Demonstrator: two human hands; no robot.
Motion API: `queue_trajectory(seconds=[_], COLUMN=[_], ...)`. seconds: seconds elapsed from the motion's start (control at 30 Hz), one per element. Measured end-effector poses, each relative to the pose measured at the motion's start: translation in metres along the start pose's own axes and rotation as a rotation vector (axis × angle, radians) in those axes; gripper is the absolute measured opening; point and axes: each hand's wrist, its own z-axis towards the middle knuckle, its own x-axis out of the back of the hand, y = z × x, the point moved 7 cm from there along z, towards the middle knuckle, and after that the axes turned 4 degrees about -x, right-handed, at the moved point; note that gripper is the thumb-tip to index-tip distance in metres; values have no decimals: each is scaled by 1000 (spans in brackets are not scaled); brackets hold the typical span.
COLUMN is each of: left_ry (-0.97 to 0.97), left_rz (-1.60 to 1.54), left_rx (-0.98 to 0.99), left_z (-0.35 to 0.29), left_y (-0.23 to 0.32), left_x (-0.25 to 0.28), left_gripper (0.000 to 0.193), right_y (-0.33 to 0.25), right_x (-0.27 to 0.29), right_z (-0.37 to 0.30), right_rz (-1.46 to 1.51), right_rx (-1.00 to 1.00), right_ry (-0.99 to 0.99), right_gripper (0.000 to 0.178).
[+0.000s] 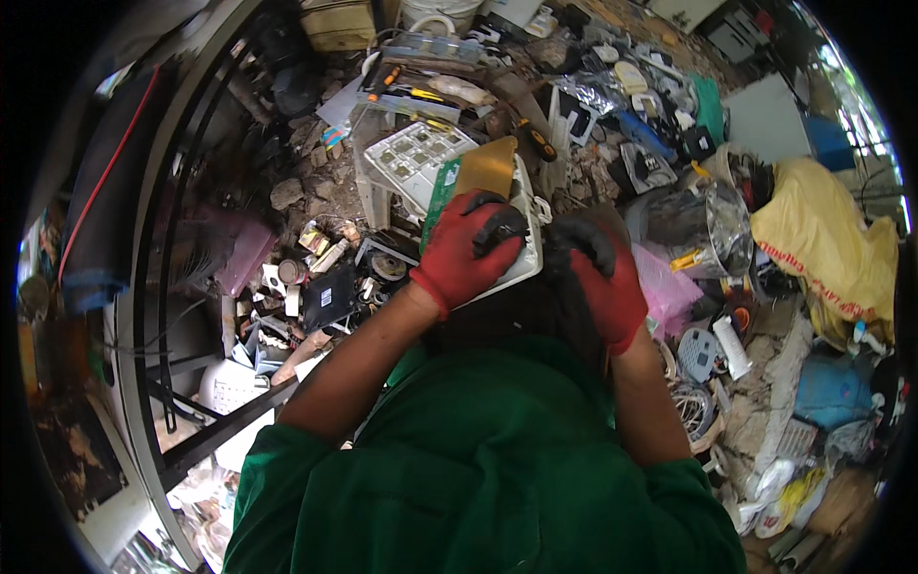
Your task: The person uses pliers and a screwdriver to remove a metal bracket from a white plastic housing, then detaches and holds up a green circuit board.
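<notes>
My left hand (471, 251), in a red glove with black finger coating, is closed on a white plastic casing (528, 251) over my lap. A green circuit board (439, 199) and a flat gold-brown plate (488, 165) lie along the casing, just beyond the left fingers. Right of the casing is my right hand (604, 283), gloved alike, with its fingers curled. Whatever lies inside those fingers is hidden against dark cloth. A white panel with square recesses (413, 159) rests past the board. Farther off lies a screwdriver with a black and yellow handle (541, 145).
An orange-handled screwdriver (384, 83) lies on a cluttered stand ahead. Scrap plastic and electronics cover the ground on both sides. A dark metal frame (143, 287) stands at left; a clear plastic container (696, 228) and a yellow sack (824, 234) are at right.
</notes>
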Motion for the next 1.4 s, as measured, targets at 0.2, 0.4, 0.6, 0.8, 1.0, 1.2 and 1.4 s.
queue_trajectory(seconds=[0.2, 0.4, 0.6, 0.8, 1.0, 1.2, 1.4], left_ry=[-10, -131, -79, -90, -70, -93, -98], left_rz=[-13, 346, 139, 137, 134, 157, 283], left_rx=[-50, -446, -161, -186, -237, -145, -201], left_z=[7, 13, 5, 4, 11, 20, 18], left_y=[5, 28, 6, 2, 11, 2, 23], left_x=[-2, -2, -3, 2, 2, -1, -4], left_gripper=[25, 23, 37, 39, 38, 40, 38], right_y=[4, -15, -12, -9, -12, 1, 9], right_x=[-19, -17, -21, -20, -21, -24, -24], right_z=[-4, -5, -9, 0, -7, 4, -9], right_rz=[8, -475, -644, -443, -427, -156, -21], right_rx=[46, 262, 404, 223, 254, -19, 22], right_ry=[-1, 65, 71, 69, 99, 184, 244], right_gripper=[59, 69, 72, 69, 62, 53, 45])
